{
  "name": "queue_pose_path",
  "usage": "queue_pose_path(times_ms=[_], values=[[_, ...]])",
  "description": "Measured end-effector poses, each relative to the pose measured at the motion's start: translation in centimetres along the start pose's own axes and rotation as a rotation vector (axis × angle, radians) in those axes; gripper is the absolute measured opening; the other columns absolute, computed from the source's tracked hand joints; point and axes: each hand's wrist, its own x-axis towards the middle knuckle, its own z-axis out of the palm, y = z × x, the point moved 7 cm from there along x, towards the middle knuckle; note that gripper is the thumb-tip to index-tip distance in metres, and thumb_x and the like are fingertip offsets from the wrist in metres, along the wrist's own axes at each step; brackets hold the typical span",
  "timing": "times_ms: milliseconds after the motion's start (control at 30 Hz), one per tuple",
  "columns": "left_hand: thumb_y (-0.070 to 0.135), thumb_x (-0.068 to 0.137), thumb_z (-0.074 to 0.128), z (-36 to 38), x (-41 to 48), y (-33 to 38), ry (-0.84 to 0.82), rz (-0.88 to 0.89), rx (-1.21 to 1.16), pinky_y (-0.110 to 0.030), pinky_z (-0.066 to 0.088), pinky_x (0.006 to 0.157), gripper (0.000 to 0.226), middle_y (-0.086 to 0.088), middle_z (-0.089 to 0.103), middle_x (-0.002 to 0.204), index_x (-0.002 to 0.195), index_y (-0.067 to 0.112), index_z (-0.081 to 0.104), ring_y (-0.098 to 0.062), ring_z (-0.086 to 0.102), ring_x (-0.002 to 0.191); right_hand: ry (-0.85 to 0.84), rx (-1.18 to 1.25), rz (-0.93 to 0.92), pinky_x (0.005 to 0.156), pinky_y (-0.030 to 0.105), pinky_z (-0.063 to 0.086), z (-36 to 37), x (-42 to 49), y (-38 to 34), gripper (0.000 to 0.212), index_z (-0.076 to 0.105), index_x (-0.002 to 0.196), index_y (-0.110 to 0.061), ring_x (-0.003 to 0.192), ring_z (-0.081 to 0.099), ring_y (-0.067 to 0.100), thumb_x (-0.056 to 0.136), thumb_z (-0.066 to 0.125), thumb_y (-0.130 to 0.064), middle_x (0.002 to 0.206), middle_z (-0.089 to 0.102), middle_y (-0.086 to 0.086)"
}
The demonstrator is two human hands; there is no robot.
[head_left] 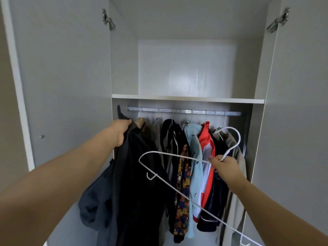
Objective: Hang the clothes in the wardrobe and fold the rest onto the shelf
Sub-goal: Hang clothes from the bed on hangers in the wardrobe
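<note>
Doors of the wardrobe point(124, 59) stand wide, the left door point(62, 77) and right door point(298, 86) each hung on a metal hinge near the top. Inside, a white shelf point(188, 98) runs across, and just under it a metal rail point(184, 111) carries a row of clothes on white hooks: dark pieces, a patterned garment point(182, 192), a light blue garment point(195, 166), a red and white garment point(206, 157) and a beige garment point(237, 174) at the far right. The left hand point(122, 132) is raised near the left end of the rail, fingers curled tight round the top of a black garment point(140, 183), which hangs down in front of the clothes on that side. A dark grey cloth point(95, 206) bunches beside it under the forearm; whether it belongs to the same garment cannot be told. The right hand point(225, 166) is held up before the clothes at the right, fingers closed round the neck of a white hanger point(229, 151), its hook pointing up toward the rail without touching it and its frame tilted down across the view
</note>
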Motion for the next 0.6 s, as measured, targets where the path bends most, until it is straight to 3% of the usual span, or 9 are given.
queue_pose_path(times_ms=[100, 267, 367, 500, 600], values=[[0.024, 0.098, 0.047, -0.9, 0.3, 0.3, 0.019, 0.021, 0.009, -0.031, 0.045, 0.051, 0.037, -0.01, 0.059, 0.084, 0.127, 0.002, 0.049, -0.021, 0.054, 0.065, 0.071, 0.061, -0.018, 0.039, 0.018, 0.028, -1.1, 0.4, 0.4, 0.042, 0.046, 0.045, -0.008, 0.037, 0.029, 0.011, 0.084, 0.06, -0.004, 0.039, 0.034, 0.0], [0.025, 0.097, 0.048, -2.1, 0.5, 0.4, 0.063, 0.025, 0.018, -0.033, 0.044, 0.074, 0.036, -0.015, 0.059, 0.122, 0.126, 0.003, 0.05, -0.022, 0.053, 0.068, 0.134, 0.212, 0.056, 0.033, 0.011, 0.019, -2.7, 1.1, 0.6, 0.038, 0.044, 0.051, -0.008, 0.028, 0.021, 0.007, 0.086, 0.057, -0.008, 0.032, 0.025, -0.005], [0.025, 0.098, 0.047, -1.3, 0.7, -0.1, 0.05, 0.015, -0.013, -0.032, 0.045, 0.069, 0.036, -0.014, 0.061, 0.117, 0.127, 0.004, 0.05, -0.021, 0.054, 0.067, 0.061, 0.074, -0.023, 0.034, 0.015, 0.024, -1.6, 0.8, -0.6, 0.038, 0.047, 0.052, -0.004, 0.031, 0.023, 0.006, 0.087, 0.059, -0.009, 0.036, 0.03, -0.004], [0.025, 0.098, 0.047, 1.2, 0.5, -0.9, -0.021, -0.01, -0.054, -0.032, 0.044, 0.054, 0.037, -0.01, 0.059, 0.084, 0.127, 0.003, 0.052, -0.022, 0.054, 0.065, -0.021, -0.061, -0.055, 0.043, 0.023, 0.027, 0.8, -0.1, -1.4, 0.048, 0.048, 0.043, -0.017, 0.035, 0.026, 0.007, 0.089, 0.058, -0.013, 0.035, 0.031, -0.008], [0.025, 0.097, 0.048, 3.8, 0.1, -1.7, -0.09, 0.001, -0.061, -0.034, 0.048, 0.063, 0.036, -0.016, 0.063, 0.094, 0.124, 0.002, 0.054, -0.027, 0.058, 0.074, -0.093, -0.078, -0.078, 0.045, 0.022, 0.028, 3.1, -0.9, -2.4, 0.038, 0.058, 0.06, 0.002, 0.038, 0.029, 0.007, 0.092, 0.057, -0.017, 0.039, 0.032, -0.005]])
